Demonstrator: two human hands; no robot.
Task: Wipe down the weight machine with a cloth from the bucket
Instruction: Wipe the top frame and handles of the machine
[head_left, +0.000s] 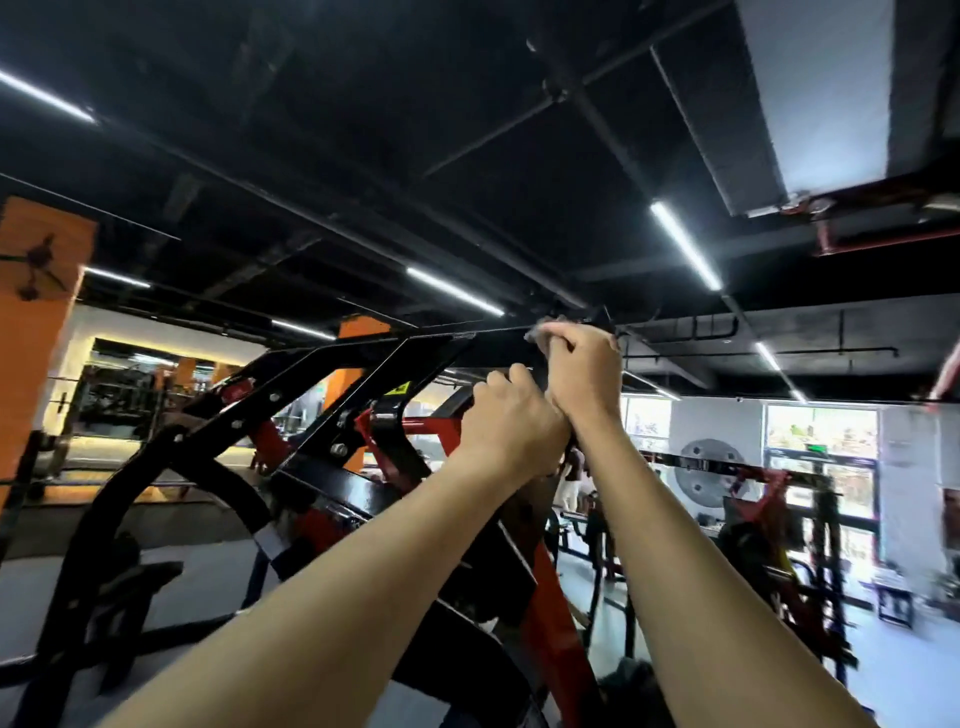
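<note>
The weight machine (322, 374) is a black and red steel frame that rises from lower left to a top bar at centre. My right hand (584, 371) is raised to that top bar and is closed on a pale cloth (540, 332), of which only a small bunched corner shows above the knuckles. Just below and to the left, my left hand (506, 415) grips the machine's frame, its fingers wrapped around a black member. Both forearms reach up from the bottom of the view. The bucket is not in sight.
Other gym machines (779, 519) and a wall-mounted weight plate (706, 470) stand at right near bright windows. Orange pillars (36, 322) are at left. Dark ceiling pipes and strip lights run overhead. Grey floor shows at lower left and lower right.
</note>
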